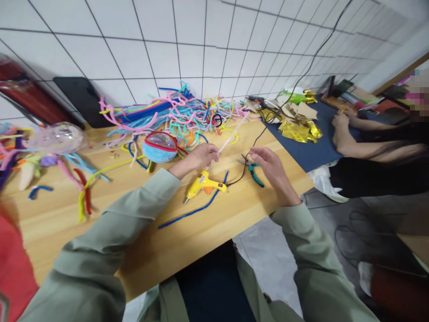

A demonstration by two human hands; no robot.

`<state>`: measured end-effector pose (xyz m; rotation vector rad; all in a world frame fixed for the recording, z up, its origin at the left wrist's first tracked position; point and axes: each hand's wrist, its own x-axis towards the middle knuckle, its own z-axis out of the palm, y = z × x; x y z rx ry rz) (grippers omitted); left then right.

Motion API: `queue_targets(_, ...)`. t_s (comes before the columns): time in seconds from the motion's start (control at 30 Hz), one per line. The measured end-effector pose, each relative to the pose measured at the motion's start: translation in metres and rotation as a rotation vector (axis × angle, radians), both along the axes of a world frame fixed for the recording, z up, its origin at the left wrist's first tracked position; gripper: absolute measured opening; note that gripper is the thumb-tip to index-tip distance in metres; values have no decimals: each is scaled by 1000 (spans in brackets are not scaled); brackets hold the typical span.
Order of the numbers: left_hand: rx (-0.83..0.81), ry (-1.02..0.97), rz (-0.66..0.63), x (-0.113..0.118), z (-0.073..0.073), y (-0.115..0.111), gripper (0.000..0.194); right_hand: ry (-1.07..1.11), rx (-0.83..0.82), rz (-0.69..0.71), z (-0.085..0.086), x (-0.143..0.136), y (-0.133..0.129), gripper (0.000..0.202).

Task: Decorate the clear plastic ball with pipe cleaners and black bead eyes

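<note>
My left hand [201, 156] is closed on a thin translucent glue stick [233, 134], which points up and to the right. Just below this hand lies a yellow hot glue gun [204, 183], its nozzle toward the lower left and its black cable running off to the right. Loosely curved, my right hand [270, 165] hovers beside green-handled pliers [253, 171], with nothing visible in its fingers. A bent blue pipe cleaner [194, 212] rests in front of the glue gun. Left of my left hand sits a light-blue round piece [160, 150] with a red rim and clear dome.
A heap of colourful pipe cleaners [181, 112] lies along the tiled wall. A clear plastic dome [60, 137] and a dark phone [82, 100] are at the left. Gold foil [300, 127] lies on a blue mat [295, 150], near another person's arms [372, 138].
</note>
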<state>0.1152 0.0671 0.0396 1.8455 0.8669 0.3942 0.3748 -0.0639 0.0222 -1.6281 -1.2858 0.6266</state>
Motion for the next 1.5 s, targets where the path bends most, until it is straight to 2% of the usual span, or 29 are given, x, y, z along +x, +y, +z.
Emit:
queue_targets(0.1, -68, -80, 12, -6, -5, -1, 16, -447, -45, -88, -14, 31, -31, 59)
queue_targets(0.17, -93, -104, 19, -7, -9, -1, 17, -662, -117, -34, -26, 39, -44, 74)
queue_targets(0.27, -146, -130, 31, -5, -16, -2, 19, -896, -185, 46, -40, 34, -49, 87)
queue_targets(0.33, -174, -155, 23, -4, -19, -3, 20, -996, -203, 61, -42, 26, -47, 85)
queue_targets(0.43, -209, -215, 16, -4, -23, -3, 15, -1110, -227, 76, -34, 22, -48, 73)
queue_targets(0.53, -298, -307, 53, -3, -24, -5, 10, -1222, -244, 73, -26, 32, -57, 63)
queue_targets(0.63, -382, -368, 93, -2, -26, -7, 14, -1268, -224, 40, -23, 49, -71, 58)
queue_targets(0.73, -414, -388, 125, 1, -27, -8, 13, -1201, -180, 11, -26, 67, -82, 55)
queue_targets(0.8, -440, -403, 156, 2, -26, -9, 13, -1067, -147, -13, -27, 76, -87, 52)
queue_targets(0.93, -585, -439, 197, 4, -23, -13, 13, -465, -64, -181, -21, 88, -88, 37)
queue_targets(1.0, -641, -460, 199, 5, -23, -13, 13, -152, -15, -216, -14, 86, -87, 43)
queue_targets(1.07, -658, -481, 197, 6, -27, -14, 12, 94, 4, -154, -4, 77, -83, 52)
queue_targets(1.13, -654, -498, 190, 8, -31, -13, 8, 258, -68, -59, 7, 59, -76, 43)
queue_targets(1.17, -648, -505, 186, 9, -34, -13, 9, 263, -150, -29, 13, 48, -70, 35)
queue_targets(1.23, -636, -510, 189, 11, -38, -13, 12, 165, -304, 23, 25, 27, -56, 31)
queue_targets(1.33, -631, -509, 217, 13, -41, -13, 13, -31, -417, 185, 42, 2, -28, 30)
queue_targets(1.43, -641, -531, 213, 14, -43, -13, 11, -119, -504, 338, 57, -11, -3, 32)
queue_targets(1.5, -649, -549, 203, 14, -43, -13, 9, -104, -583, 374, 65, -15, 7, 33)
